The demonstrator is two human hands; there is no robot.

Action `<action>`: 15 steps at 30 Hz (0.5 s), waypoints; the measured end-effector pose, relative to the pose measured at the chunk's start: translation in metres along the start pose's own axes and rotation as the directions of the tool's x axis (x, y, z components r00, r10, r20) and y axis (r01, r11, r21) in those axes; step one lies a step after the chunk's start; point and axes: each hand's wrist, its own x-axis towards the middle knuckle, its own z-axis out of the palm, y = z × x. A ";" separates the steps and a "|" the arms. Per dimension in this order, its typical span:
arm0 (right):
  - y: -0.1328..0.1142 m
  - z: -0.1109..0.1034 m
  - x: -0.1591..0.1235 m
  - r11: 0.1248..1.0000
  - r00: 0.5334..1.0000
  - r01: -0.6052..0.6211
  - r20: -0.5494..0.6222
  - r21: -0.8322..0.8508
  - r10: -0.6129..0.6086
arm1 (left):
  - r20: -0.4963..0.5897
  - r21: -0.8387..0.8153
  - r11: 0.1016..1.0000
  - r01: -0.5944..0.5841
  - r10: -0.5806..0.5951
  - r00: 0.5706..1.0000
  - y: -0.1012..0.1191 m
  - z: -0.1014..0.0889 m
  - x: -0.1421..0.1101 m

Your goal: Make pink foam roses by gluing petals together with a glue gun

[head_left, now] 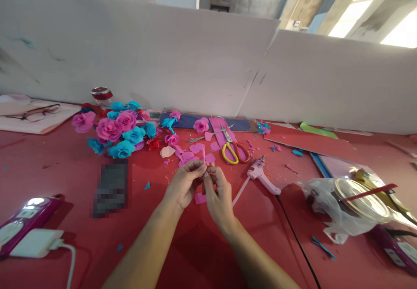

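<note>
My left hand (188,181) and my right hand (217,193) meet over the middle of the red table, fingertips pinched together. Between them is a narrow rolled piece of pink paper (203,153), its upper end sticking up past the fingers. Just beyond lie loose pink paper petals (186,157) and a pale petal (167,151). A pink square (200,198) shows below my hands. Scissors (232,150) with one yellow and one orange handle rest on a pink strip. To the right of my right hand lies a white glue gun (263,177) with its stick.
Pink and blue paper roses (119,130) cluster at the back left beside a red-lidded jar (101,95). A blurred dark rectangle (112,187) and a purple power strip (29,217) lie left. At right stand a bagged tin (361,200) and a black cord (296,237). A white partition (163,58) rises behind.
</note>
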 end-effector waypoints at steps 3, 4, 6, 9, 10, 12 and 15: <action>-0.004 -0.001 0.000 1.000 0.999 -0.010 0.031 -0.012 0.010 | -0.012 0.012 1.000 -0.002 0.002 1.000 0.003 -0.003 0.001; -0.006 -0.002 0.001 1.000 0.998 -0.003 0.057 -0.019 0.004 | -0.016 -0.011 1.000 -0.010 0.010 1.000 0.006 -0.004 0.001; -0.012 -0.005 0.002 0.998 0.992 0.027 0.124 -0.052 -0.020 | -0.033 -0.078 0.997 -0.028 0.025 0.999 0.014 -0.003 -0.001; -0.025 -0.010 0.003 0.991 0.975 0.090 0.211 -0.103 -0.067 | -0.013 -0.120 0.989 -0.088 0.087 0.996 0.031 0.006 -0.012; -0.030 -0.012 0.003 0.988 0.971 0.113 0.222 -0.100 -0.089 | 0.021 -0.094 0.988 -0.125 0.127 0.992 0.037 0.011 -0.019; -0.039 -0.016 0.004 0.981 0.966 0.175 0.208 -0.084 -0.154 | 0.098 0.007 0.971 -0.238 0.236 0.967 0.045 0.023 -0.034; -0.046 -0.021 0.007 0.943 0.945 0.312 0.144 -0.114 -0.295 | 0.168 0.179 0.892 -0.416 0.389 0.906 0.049 0.038 -0.054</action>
